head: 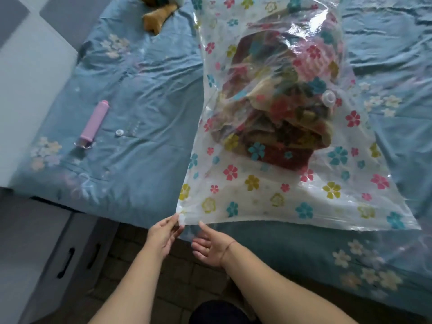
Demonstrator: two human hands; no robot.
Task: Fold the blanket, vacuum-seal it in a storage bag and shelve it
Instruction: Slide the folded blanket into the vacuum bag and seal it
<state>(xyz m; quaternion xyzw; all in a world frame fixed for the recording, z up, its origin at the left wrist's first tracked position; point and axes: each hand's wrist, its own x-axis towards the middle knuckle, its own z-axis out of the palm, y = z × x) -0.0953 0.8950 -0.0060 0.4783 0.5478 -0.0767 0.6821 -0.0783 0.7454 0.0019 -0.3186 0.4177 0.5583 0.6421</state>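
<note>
Left hand pinches storage bag at near-left corner; right hand open just beside; bag's near edge runs rightward along bed.

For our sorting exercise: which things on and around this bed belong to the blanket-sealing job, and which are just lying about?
Part of the job: storage bag, folded blanket inside it, bag valve, pink pump, small white cap, left hand pinching the bag's corner.
Just lying about: plush toy, drawer unit.
</note>
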